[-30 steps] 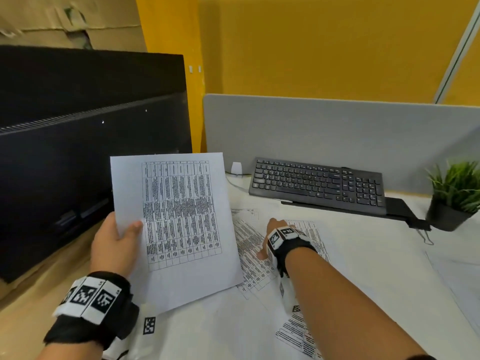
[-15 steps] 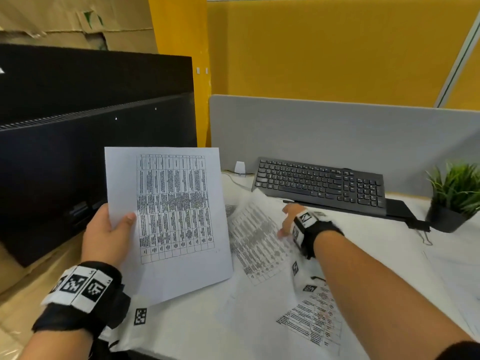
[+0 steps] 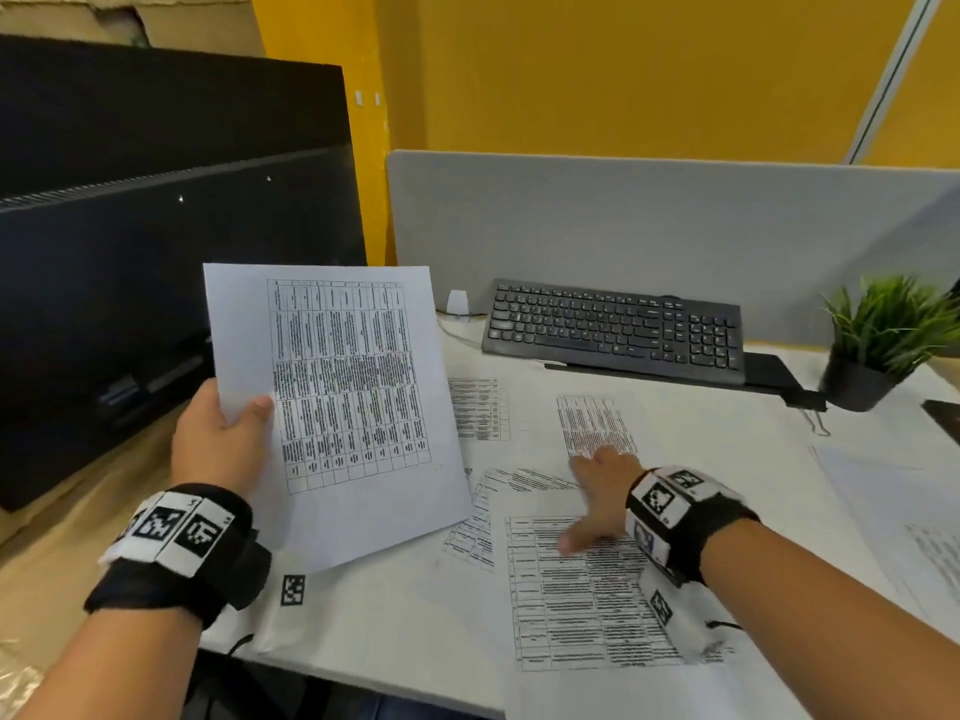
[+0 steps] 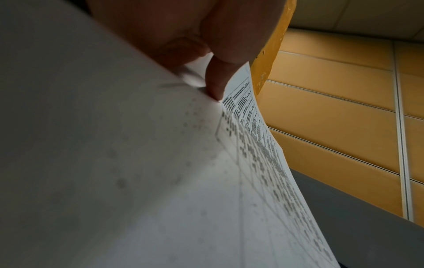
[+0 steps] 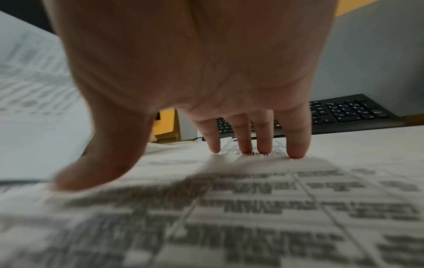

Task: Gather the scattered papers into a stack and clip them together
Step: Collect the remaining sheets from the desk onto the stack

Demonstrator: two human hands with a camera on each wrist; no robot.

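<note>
Left hand (image 3: 221,444) grips the raised sheets (image 3: 337,402). Right hand (image 3: 602,498), which lifted a page half a second ago, now presses spread fingers on the desk's loose pages (image 3: 587,595); gathering continues, clipping still ahead.

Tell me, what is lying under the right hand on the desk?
Under the right hand lies a printed sheet, fingertips touching it. More papers poke from beneath it; whatever else it covers is hidden.

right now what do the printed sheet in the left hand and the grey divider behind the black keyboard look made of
White printed sheet: thin matte office paper; it bows where the left hand pinches it.
Grey desk divider: probably felt or fabric over a board; flat and matte, no gloss.
</note>
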